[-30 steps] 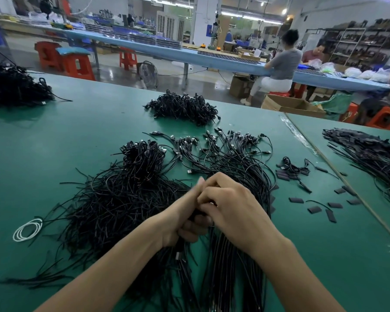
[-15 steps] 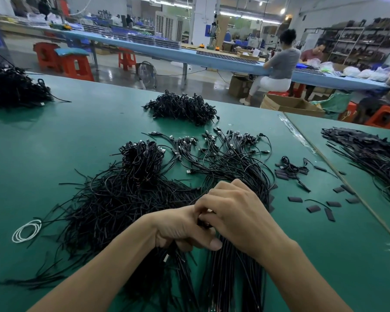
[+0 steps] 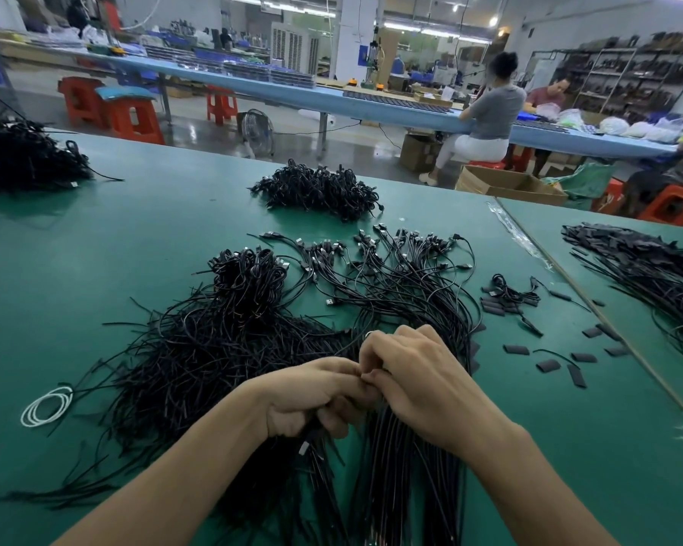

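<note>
The left hand (image 3: 312, 396) clenches round a few black cables (image 3: 403, 486), and the right hand (image 3: 422, 384) pinches the same strands where the fingertips meet (what sits between them is hidden). The cables run in a long bundle under both wrists, touching a loose heap (image 3: 213, 348). A pulled strand could snag there and drag neighbours along, since they overlap. Black sleeves (image 3: 549, 365) dot the green table (image 3: 95, 238); a white loop (image 3: 46, 405) lies left. Beyond, a person (image 3: 485, 112) sits at a blue bench (image 3: 371, 106).
</note>
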`<state>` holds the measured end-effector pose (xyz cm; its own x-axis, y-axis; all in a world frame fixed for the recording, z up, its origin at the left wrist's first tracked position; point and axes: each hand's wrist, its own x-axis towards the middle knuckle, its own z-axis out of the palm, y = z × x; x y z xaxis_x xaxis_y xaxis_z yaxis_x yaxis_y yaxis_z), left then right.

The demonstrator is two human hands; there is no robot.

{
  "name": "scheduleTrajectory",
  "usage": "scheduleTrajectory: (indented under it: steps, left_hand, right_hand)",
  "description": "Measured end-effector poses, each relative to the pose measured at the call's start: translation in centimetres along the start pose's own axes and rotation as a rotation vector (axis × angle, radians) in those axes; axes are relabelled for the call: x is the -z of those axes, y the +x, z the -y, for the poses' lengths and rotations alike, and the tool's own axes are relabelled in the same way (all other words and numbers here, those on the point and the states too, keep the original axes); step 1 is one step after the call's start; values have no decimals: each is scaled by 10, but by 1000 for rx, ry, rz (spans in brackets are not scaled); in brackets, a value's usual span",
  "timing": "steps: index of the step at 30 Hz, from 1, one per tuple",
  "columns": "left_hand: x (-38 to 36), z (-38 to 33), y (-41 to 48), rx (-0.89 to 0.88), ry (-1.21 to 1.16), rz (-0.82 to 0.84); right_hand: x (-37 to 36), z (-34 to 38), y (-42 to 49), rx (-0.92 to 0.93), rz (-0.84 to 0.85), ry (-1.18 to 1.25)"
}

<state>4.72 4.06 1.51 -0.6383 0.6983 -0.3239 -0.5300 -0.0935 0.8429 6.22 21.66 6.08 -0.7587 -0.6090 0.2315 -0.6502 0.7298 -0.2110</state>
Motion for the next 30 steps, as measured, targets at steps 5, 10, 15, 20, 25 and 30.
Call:
scheduleTrajectory:
  steps: [5,10,15,20,25,30]
  left_hand:
    - [1,2,4,-99,-271,60]
    - [-3,5,10,-248,-340,32]
    - [-12,7,15,-300,-266,-117]
    - [-14,5,12,-239,-229,-141]
    - [-13,2,8,-180,-252,-100]
    - [-15,2,9,-165,-263,-142]
  right_hand:
    - [-10,-10,-4,-105,-176,137]
    - [-14,-17,-6,-172,-297,210]
    - [-4,-16,-5,-110,-195,4]
    - [4,-16,-4,-39,-76,-30]
    - [6,-15,-3,56,-76,-120]
    - [4,-10,-2,23,-95,-128]
